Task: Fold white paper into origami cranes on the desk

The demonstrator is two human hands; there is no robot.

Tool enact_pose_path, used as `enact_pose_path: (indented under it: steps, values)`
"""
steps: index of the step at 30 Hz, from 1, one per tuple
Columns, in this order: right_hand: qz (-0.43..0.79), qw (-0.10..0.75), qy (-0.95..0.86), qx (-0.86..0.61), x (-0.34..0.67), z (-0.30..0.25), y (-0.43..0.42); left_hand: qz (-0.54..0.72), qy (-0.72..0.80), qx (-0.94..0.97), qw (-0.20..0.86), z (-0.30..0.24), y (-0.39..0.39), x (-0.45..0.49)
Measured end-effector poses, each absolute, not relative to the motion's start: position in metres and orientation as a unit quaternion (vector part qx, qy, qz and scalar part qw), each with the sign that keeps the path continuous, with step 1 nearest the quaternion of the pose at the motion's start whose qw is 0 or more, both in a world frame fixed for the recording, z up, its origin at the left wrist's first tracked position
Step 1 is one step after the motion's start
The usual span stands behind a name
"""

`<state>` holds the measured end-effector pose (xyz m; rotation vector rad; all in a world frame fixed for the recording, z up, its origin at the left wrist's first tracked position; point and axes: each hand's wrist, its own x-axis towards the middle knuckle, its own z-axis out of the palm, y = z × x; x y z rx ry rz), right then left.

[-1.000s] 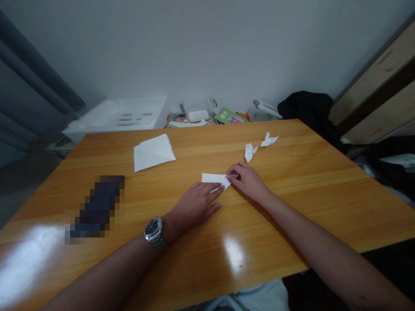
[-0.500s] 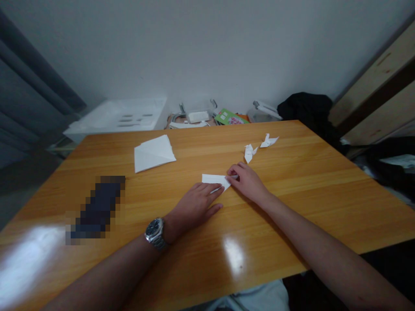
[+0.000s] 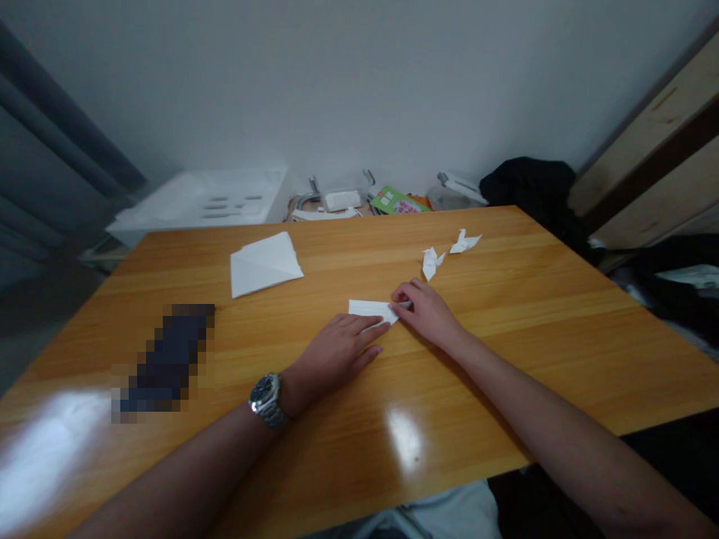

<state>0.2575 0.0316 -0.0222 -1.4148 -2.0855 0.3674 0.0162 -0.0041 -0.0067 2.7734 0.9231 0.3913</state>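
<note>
A folded piece of white paper (image 3: 368, 308) lies on the wooden table, partly hidden by my fingers. My left hand (image 3: 345, 346), with a metal watch (image 3: 267, 398) on its wrist, rests flat on the paper's near side, fingers stretched out. At the paper's right end, my right hand (image 3: 421, 308) pinches the tip between thumb and fingers. Beyond the right hand stand two folded white paper birds, a nearer bird (image 3: 431, 263) and a farther bird (image 3: 465, 242).
A stack of white paper sheets (image 3: 265, 266) lies at the back left of the table (image 3: 477, 427). Nearer on the left is a dark blurred-out object (image 3: 171, 359). Behind the table are a white tray-like box (image 3: 207, 198), a green booklet (image 3: 398, 201) and a clear bin (image 3: 457, 191).
Both hands stay on the folded paper in nearly the same pose. The left fingers have shifted very slightly on it. The whole view has moved a touch.
</note>
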Motion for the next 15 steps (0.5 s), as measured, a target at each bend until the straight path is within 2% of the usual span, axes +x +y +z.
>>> enact_pose_path:
  steps: [15]
  values:
    - [0.135, 0.298, -0.783, -0.530, 0.2572, -0.0224, 0.0325, 0.118, 0.301, 0.943, 0.071, -0.0081, -0.0037, 0.0159]
